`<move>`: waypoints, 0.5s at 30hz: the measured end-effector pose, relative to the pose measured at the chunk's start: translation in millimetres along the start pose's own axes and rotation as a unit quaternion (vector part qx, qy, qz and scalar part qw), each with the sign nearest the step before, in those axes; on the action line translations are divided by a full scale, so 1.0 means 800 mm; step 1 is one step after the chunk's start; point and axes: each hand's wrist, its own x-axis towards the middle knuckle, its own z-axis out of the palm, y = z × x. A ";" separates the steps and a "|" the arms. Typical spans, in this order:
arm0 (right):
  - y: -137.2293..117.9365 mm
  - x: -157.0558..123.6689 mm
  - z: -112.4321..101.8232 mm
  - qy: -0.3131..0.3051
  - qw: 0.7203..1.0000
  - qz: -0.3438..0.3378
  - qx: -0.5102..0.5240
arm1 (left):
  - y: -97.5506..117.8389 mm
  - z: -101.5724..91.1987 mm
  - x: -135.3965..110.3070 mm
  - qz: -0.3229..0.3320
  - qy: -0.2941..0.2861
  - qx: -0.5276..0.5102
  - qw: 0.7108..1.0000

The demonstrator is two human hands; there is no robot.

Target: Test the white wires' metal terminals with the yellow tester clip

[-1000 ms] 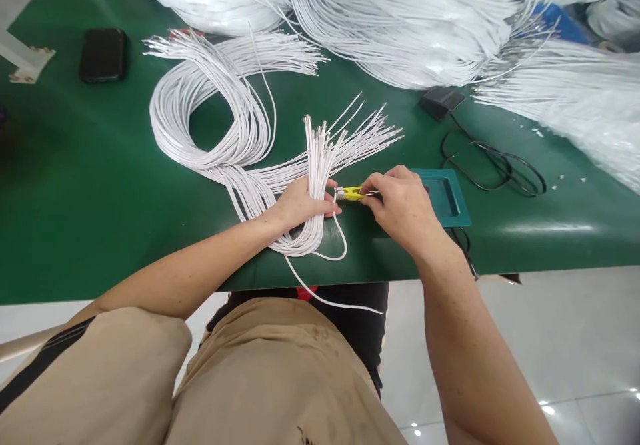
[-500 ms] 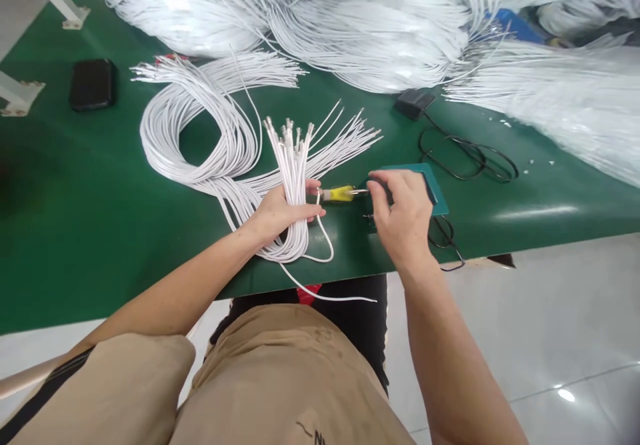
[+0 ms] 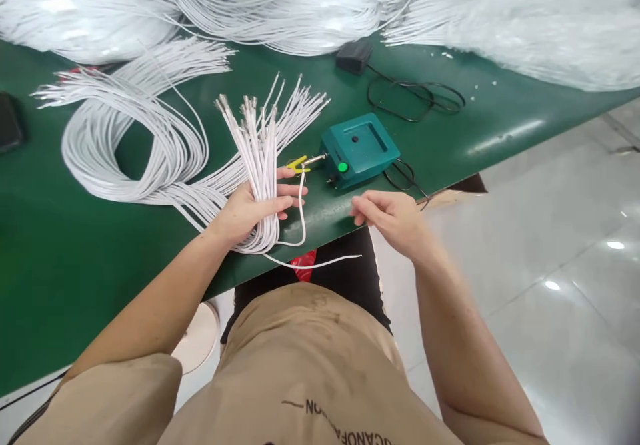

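My left hand (image 3: 250, 212) is wrapped round a folded bundle of white wires (image 3: 257, 165), their metal-tipped ends pointing up and away from me. One wire (image 3: 302, 205) loops out of the bundle, and its upper end meets the metal shaft (image 3: 315, 160) of a teal device. A yellow forked piece (image 3: 298, 164) sits at that shaft, partly behind the wire. My right hand (image 3: 387, 218) hovers by the table's front edge, fingers curled together, with nothing visible in them. Below it, apart, lies the tip of a loose white wire (image 3: 330, 262) that sticks out past the edge.
The teal device (image 3: 365, 148) has a green button and a cable at its right. A coil of white wires (image 3: 80, 138) lies left. Large white wire heaps (image 3: 300, 12) line the back. A black box (image 3: 354, 56) with a black cord (image 3: 415, 85) rests behind the device.
My right hand has drawn back from the device toward me, uncovering it. My left hand still holds the bundle. The whole view has shifted to the right.
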 end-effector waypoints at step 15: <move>0.068 -0.060 0.000 -0.149 0.989 0.024 -0.014 | 0.009 0.026 -0.008 -0.039 -0.102 0.132 0.985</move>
